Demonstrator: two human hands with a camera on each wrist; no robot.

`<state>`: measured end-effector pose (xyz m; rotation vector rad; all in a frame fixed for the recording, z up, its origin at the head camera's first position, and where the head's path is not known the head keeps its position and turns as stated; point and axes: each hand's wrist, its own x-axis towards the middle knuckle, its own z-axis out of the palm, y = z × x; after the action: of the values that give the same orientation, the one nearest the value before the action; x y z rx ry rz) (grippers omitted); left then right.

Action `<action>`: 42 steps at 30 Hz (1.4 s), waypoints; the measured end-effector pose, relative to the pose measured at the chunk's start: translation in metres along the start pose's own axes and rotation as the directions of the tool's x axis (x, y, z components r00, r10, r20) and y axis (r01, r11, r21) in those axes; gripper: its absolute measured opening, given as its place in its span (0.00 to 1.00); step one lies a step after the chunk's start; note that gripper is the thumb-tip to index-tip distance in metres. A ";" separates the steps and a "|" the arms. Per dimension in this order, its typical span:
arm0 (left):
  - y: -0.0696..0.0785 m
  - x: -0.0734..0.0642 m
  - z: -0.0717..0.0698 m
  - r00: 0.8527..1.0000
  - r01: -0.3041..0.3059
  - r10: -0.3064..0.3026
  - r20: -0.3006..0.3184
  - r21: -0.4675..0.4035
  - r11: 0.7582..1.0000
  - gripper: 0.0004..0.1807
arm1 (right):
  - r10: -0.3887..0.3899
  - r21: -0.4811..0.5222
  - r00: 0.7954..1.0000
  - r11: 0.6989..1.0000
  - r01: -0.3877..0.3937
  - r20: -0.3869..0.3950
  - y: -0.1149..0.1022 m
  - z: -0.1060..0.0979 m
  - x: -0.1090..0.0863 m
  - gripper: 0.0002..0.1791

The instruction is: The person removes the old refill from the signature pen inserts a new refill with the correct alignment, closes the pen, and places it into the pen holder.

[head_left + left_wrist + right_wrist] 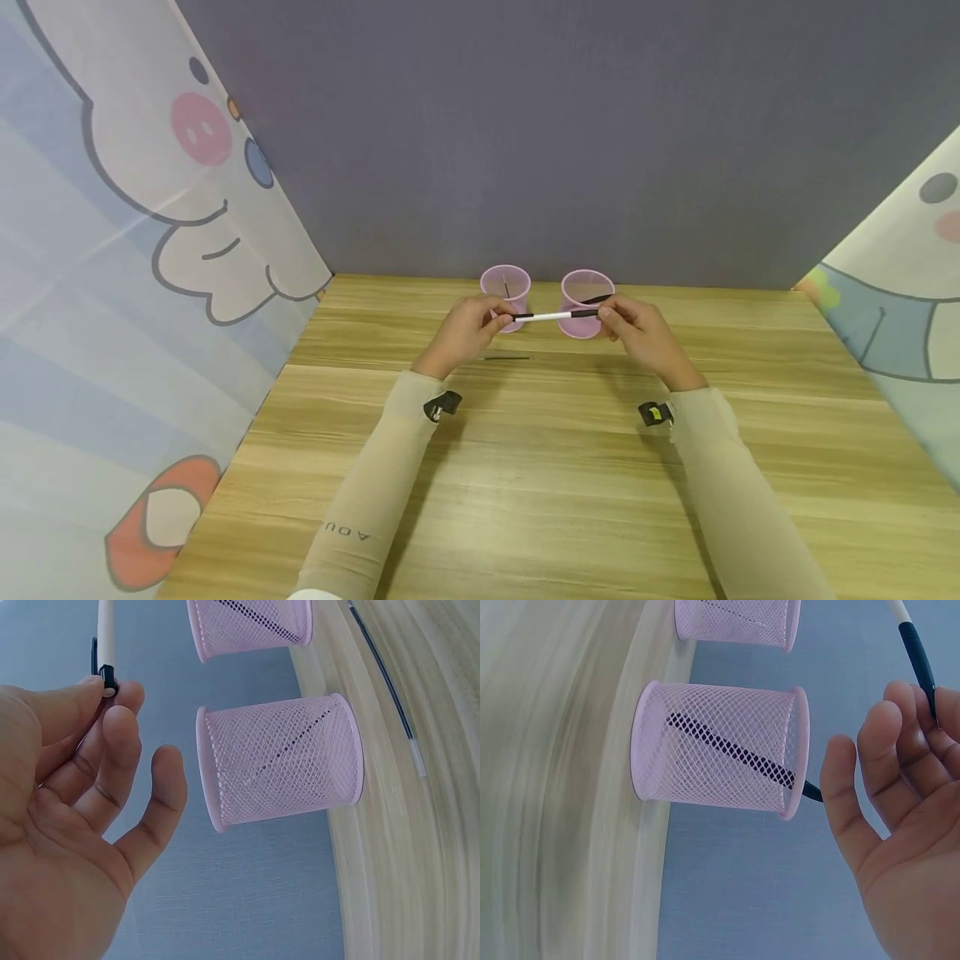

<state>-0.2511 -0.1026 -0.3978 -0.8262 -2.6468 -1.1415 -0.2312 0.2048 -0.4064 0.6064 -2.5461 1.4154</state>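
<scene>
A white pen (pixel 553 316) with black ends is held level between both hands, in front of the pink mesh cups. My left hand (pixel 467 329) pinches its black clip end between thumb and fingers. At the other end, my right hand (pixel 643 333) pinches the black grip near the tip. Behind the left hand stands one pink mesh cup (pixel 281 761) with a thin dark refill inside. The second mesh cup (pixel 720 750), behind the right hand, holds a black pen (pixel 739 752) leaning out over its rim.
A thin dark pen refill (pixel 506 357) lies on the wooden table (pixel 525 500) in front of the left cup. A grey panel (pixel 562 142) rises directly behind the cups. Cartoon-printed curtains (pixel 112 292) border the table on both sides.
</scene>
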 end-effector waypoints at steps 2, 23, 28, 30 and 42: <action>0.000 0.000 0.000 1.000 0.000 0.000 0.001 0.005 1.000 0.07 | 0.003 0.003 1.000 1.000 -0.003 0.004 -0.001 -0.002 0.000 0.10; -0.008 -0.004 -0.014 0.999 0.049 -0.046 -0.021 0.159 0.986 0.07 | 0.053 -0.173 0.977 0.981 -0.090 -0.208 0.003 -0.039 -0.007 0.14; -0.011 -0.004 -0.020 0.997 0.067 -0.058 -0.050 0.200 0.977 0.07 | 0.097 -0.240 0.961 0.957 -0.161 -0.259 0.001 -0.051 -0.008 0.18; -0.012 -0.003 -0.021 0.996 0.075 -0.061 -0.069 0.219 0.973 0.07 | 0.097 -0.271 0.956 0.947 -0.174 -0.276 -0.001 -0.053 -0.006 0.20; -0.013 -0.004 -0.021 0.990 0.116 -0.082 -0.117 0.331 0.936 0.07 | 0.010 -0.521 0.982 0.847 -0.109 -0.188 -0.010 -0.045 0.018 0.14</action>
<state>-0.2568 -0.1259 -0.3925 -0.5602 -2.7126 -0.6926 -0.2451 0.2329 -0.3684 0.2875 -2.6468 0.6712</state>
